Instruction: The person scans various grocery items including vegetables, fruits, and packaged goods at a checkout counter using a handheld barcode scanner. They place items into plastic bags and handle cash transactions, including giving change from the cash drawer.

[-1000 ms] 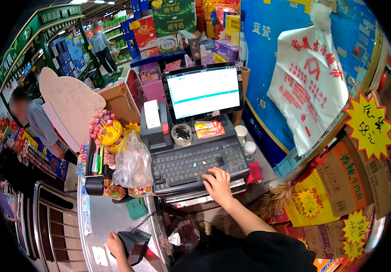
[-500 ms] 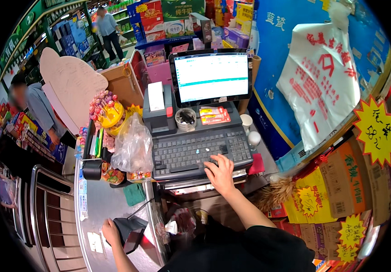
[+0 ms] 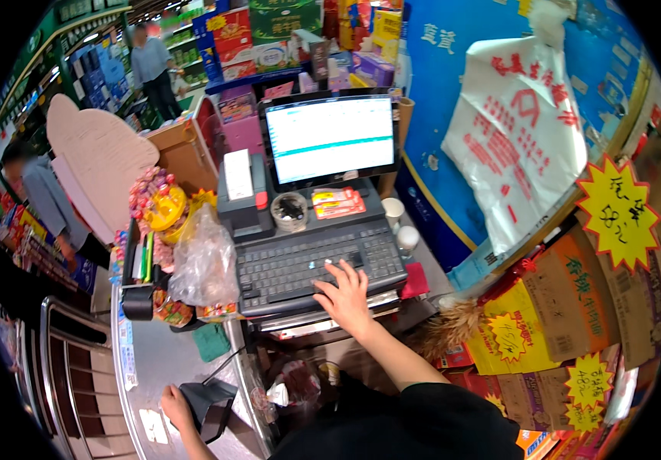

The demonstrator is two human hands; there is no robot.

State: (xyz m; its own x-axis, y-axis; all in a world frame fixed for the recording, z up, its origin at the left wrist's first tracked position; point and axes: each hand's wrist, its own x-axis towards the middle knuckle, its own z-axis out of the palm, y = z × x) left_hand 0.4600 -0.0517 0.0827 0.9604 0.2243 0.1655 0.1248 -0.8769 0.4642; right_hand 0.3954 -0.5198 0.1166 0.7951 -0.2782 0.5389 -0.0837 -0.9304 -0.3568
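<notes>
My right hand point(image 3: 346, 300) is open over the black keyboard point(image 3: 284, 268), its fingers spread and the fingertips on or just above the right-hand keys. Behind the keys stands a lit monitor point(image 3: 330, 142) showing a pale table with one green row. At the lower left, my left hand point(image 3: 175, 405) is closed at the left edge of a dark grey corded barcode scanner point(image 3: 206, 399), low over the metal counter point(image 3: 166, 349). Its fingers are partly hidden. A black cable runs from the scanner toward the green cloth point(image 3: 211, 342).
Left of the keyboard are a receipt printer point(image 3: 240, 199), a clear plastic bag point(image 3: 206, 264) and a yellow lollipop holder point(image 3: 168, 211). A white cup point(image 3: 392, 211) stands at its right. Cartons point(image 3: 568, 307) are stacked to my right. Two people stand beyond the counter at the left.
The whole view has shifted, so most things sit farther left. My right hand has moved slightly left across the keys, fingers more spread. The scanner is tilted differently, and its red glow no longer shows.
</notes>
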